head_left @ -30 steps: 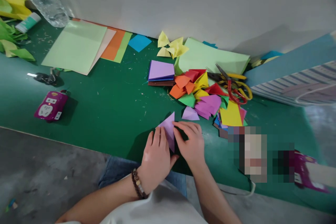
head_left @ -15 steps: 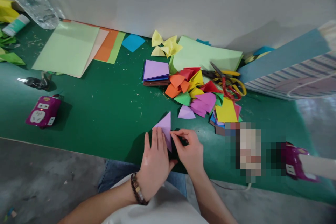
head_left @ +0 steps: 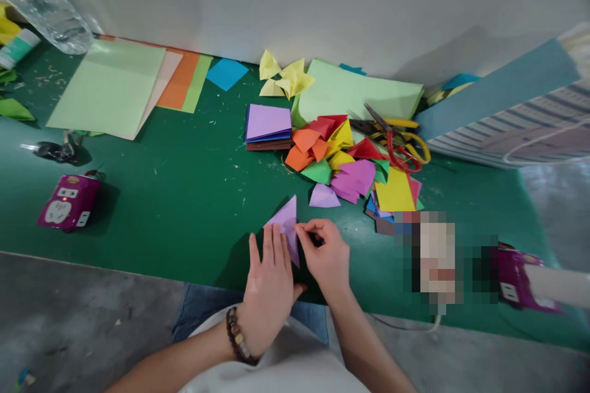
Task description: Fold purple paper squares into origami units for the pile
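A light purple paper, folded into a triangle, lies on the green table near its front edge. My left hand rests flat across its left part, fingers stretched out and thumb apart, covering much of the sheet. At the right edge of the paper, the thumb and forefinger of my right hand are pinched together on it; its other fingers are curled. Just beyond, a small folded purple piece sits by a heap of folded pieces, among them a magenta one and an orange one.
A stack of purple and blue sheets lies behind my hands. Scissors rest beyond the heap, by a blue box. Large paper sheets, a plastic bottle, keys and a purple socket block are leftward.
The right fingertips have shifted slightly inward over the paper's right edge, which now looks bent there. My left hand stays flat on it. The whole view has shifted slightly.
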Demonstrator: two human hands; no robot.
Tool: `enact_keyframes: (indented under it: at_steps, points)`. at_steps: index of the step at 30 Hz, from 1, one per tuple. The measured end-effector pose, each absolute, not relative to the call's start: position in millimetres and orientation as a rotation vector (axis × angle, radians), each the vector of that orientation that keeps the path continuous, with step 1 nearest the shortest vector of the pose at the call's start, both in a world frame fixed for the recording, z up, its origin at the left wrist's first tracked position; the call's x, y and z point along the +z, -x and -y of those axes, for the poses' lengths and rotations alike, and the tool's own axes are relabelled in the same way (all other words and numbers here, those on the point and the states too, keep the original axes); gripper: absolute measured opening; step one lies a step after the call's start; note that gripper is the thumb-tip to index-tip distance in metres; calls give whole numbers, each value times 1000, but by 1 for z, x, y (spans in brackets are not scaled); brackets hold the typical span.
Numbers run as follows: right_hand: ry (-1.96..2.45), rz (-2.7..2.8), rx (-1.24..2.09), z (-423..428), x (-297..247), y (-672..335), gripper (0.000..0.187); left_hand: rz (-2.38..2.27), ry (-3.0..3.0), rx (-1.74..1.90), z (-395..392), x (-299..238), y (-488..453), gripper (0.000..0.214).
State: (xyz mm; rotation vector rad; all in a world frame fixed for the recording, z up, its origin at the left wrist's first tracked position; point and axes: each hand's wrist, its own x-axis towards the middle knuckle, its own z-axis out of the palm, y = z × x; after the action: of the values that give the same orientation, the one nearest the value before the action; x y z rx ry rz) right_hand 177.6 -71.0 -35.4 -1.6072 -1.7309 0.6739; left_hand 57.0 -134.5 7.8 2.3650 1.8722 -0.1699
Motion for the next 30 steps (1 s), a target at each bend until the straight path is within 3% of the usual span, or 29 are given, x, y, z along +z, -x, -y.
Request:
enact_keyframes:
  at_steps: [30]
  points:
    - [1717, 1639, 643, 31, -31, -164, 16, -1856, -2378, -277, 132, 10, -58, 87]
